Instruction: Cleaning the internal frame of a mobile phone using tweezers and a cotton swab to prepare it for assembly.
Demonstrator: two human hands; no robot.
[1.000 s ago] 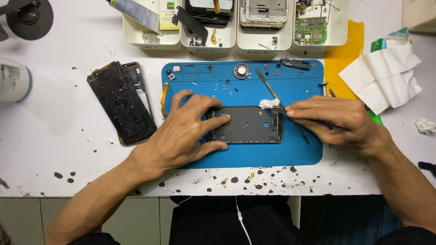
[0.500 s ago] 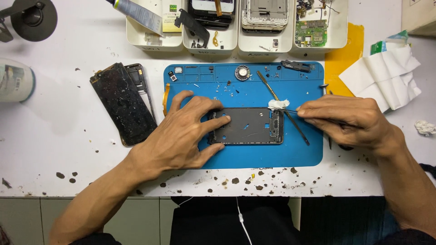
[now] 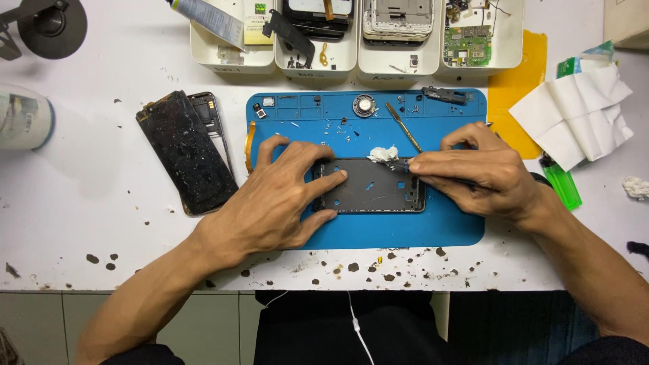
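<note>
Phone frame (image 3: pixel 372 186), dark and rectangular, lies flat near the middle of a blue mat (image 3: pixel 446 226) on a white table (image 3: pixel 81 223). Its long axis runs left to right across the view, parallel to the table's near edge; which end is the top of the phone cannot be told. The left hand (image 3: pixel 270 203) rests palm down on the mat, fingers spread, with the index finger and thumb pressing on the frame's left end. The right hand (image 3: pixel 480 169) is at the frame's upper right corner, its fingers closed around a thin dark tool (image 3: pixel 403 163) whose tip meets the frame's top edge. A small white wad (image 3: pixel 382 154) lies just above that edge, touching the tool tip. A slim metal spudger (image 3: pixel 403 126) lies slanted on the mat above the wad, with tiny screws and a round speaker part (image 3: pixel 364 105) nearby. Left of the mat, on the table, a cracked black screen (image 3: pixel 184 152) lies tilted. Four white trays (image 3: pixel 230 57) of phone parts line the far edge. To the right are a yellow sheet (image 3: pixel 517 81), crumpled white paper (image 3: pixel 574 115) and a green lighter (image 3: pixel 561 182)
</note>
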